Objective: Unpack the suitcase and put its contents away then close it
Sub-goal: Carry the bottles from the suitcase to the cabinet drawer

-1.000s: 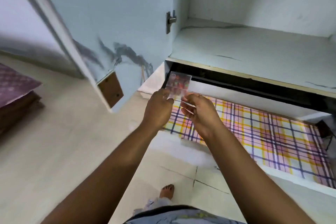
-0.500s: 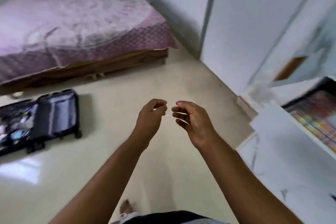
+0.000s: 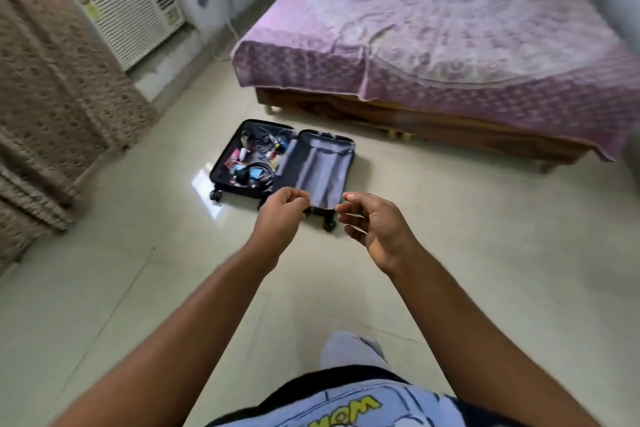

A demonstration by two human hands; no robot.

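While both bare arms reach forward at chest height, the left hand (image 3: pixel 280 215) and the right hand (image 3: pixel 372 225) hang apart in the air with fingers loosely curled and nothing held between them. The small black hard-shell suitcase (image 3: pixel 282 163) lies flat and wide open on the glossy cream tile floor (image 3: pixel 485 253), beyond the hands, its near corner partly hidden behind the fingertips. Its left half holds a jumble of small things (image 3: pixel 254 159): dark cables, a red packet, something light blue, all too blurred to name exactly. Its right half shows only a grey fabric lining (image 3: pixel 320 166). Small black wheels (image 3: pixel 329 226) stick out from the suitcase's near edge. Beyond the suitcase and to its right stands a low wooden bed with a purple patterned bedspread (image 3: pixel 433 28). Beyond the suitcase to its left, a white window air conditioner (image 3: pixel 128 3) sits in the wall, and a brown knitted curtain (image 3: pixel 45 97) hangs further left.
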